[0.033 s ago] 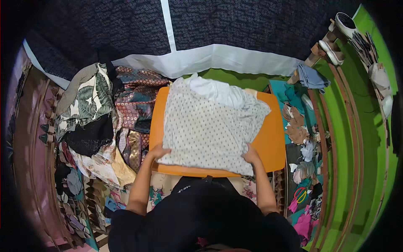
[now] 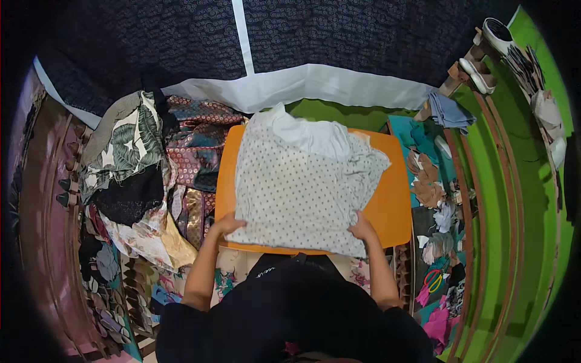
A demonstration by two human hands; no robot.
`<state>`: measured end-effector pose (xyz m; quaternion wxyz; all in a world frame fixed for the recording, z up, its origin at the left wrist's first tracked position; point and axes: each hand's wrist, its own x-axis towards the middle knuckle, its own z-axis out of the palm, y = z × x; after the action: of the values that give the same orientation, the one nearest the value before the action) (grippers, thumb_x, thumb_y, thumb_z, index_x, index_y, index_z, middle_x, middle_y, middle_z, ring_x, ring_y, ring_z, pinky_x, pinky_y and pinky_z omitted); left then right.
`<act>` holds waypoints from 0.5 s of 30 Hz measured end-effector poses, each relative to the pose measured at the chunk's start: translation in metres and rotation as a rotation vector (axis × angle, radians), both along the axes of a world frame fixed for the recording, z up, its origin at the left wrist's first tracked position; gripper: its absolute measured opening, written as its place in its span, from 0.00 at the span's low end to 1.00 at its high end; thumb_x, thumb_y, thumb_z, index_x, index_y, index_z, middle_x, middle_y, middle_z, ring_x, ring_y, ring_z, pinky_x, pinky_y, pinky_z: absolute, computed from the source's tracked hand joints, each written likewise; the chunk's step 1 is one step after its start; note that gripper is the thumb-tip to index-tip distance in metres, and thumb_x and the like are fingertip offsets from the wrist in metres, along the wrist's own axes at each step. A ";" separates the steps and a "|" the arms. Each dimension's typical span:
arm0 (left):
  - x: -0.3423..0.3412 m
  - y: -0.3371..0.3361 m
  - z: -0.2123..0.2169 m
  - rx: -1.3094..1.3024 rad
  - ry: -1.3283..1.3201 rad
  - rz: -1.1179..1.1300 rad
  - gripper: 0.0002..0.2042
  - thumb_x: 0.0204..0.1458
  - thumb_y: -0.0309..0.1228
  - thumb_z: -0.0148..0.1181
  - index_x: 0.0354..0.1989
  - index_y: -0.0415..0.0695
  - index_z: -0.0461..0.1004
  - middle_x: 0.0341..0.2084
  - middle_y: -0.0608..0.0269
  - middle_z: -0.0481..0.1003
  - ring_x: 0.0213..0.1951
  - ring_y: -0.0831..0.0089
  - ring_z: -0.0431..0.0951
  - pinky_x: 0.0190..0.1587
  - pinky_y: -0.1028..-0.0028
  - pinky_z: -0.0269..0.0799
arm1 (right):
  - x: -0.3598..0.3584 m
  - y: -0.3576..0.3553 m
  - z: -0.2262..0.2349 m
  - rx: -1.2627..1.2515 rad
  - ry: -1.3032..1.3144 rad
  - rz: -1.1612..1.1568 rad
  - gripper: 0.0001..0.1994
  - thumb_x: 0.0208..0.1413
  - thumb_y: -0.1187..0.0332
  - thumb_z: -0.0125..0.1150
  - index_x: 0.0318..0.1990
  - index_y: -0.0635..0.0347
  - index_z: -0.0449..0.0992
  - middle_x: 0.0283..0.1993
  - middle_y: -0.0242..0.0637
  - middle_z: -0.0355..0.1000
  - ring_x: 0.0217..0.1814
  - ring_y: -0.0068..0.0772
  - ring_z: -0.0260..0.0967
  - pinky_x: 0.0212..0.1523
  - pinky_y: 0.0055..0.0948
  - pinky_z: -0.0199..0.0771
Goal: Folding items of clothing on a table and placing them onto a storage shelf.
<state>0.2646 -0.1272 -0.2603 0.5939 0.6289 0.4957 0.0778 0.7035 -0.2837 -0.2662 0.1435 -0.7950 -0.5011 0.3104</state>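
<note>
A white garment with small dark dots (image 2: 290, 187) is spread over an orange tabletop (image 2: 390, 193). Its far part shows a plain white area (image 2: 315, 136), and a dotted flap reaches out on the right. My left hand (image 2: 229, 225) grips the near left edge, thumb on top of the fabric. At the near right corner, my right hand (image 2: 362, 227) pinches the cloth the same way. Fingers of both hands are hidden under the fabric. The near hem hangs slightly past the table's front edge.
Patterned cloths (image 2: 136, 139) and a shiny brocade fabric (image 2: 196, 145) lie left of the table. Scissors with red and yellow handles (image 2: 433, 280) rest among fabric scraps (image 2: 426, 181) on the right. Wooden racks hold shoes (image 2: 475, 75). A dark curtain (image 2: 339, 36) hangs behind.
The garment has shifted a little toward me on its left side, and its plain white area lies flatter. Both hands keep their hold, nearly in place.
</note>
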 end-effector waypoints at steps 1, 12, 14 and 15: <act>-0.008 -0.017 -0.004 -0.040 0.021 -0.039 0.23 0.37 0.29 0.59 0.45 0.35 0.64 0.36 0.54 0.71 0.37 0.70 0.71 0.41 0.73 0.67 | -0.004 -0.012 0.001 0.002 -0.001 -0.001 0.35 0.33 0.67 0.60 0.54 0.57 0.54 0.45 0.57 0.64 0.48 0.52 0.62 0.47 0.37 0.63; 0.063 0.016 0.090 0.661 0.574 0.061 0.35 0.25 0.40 0.67 0.45 0.37 0.61 0.42 0.48 0.64 0.48 0.53 0.62 0.50 0.64 0.59 | 0.001 0.045 0.076 -0.130 -0.188 -0.024 0.44 0.26 0.53 0.66 0.54 0.65 0.54 0.55 0.52 0.53 0.57 0.49 0.50 0.54 0.37 0.55; 0.081 0.052 0.078 0.801 0.441 -0.075 0.39 0.22 0.39 0.68 0.49 0.41 0.58 0.49 0.49 0.58 0.54 0.53 0.54 0.54 0.61 0.52 | 0.002 0.084 0.081 0.038 -0.166 0.052 0.47 0.23 0.52 0.67 0.54 0.65 0.54 0.58 0.52 0.47 0.60 0.50 0.44 0.56 0.37 0.52; 0.090 0.070 0.067 0.885 0.396 -0.155 0.42 0.20 0.40 0.69 0.51 0.45 0.57 0.52 0.50 0.54 0.57 0.53 0.50 0.55 0.58 0.50 | 0.008 0.105 0.077 0.102 -0.184 0.128 0.49 0.20 0.53 0.69 0.55 0.63 0.53 0.59 0.51 0.46 0.60 0.51 0.43 0.56 0.40 0.51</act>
<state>0.3547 -0.0572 -0.1937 0.1681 0.8587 0.4702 0.1154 0.7110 -0.1783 -0.1892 0.1170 -0.7782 -0.5769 0.2189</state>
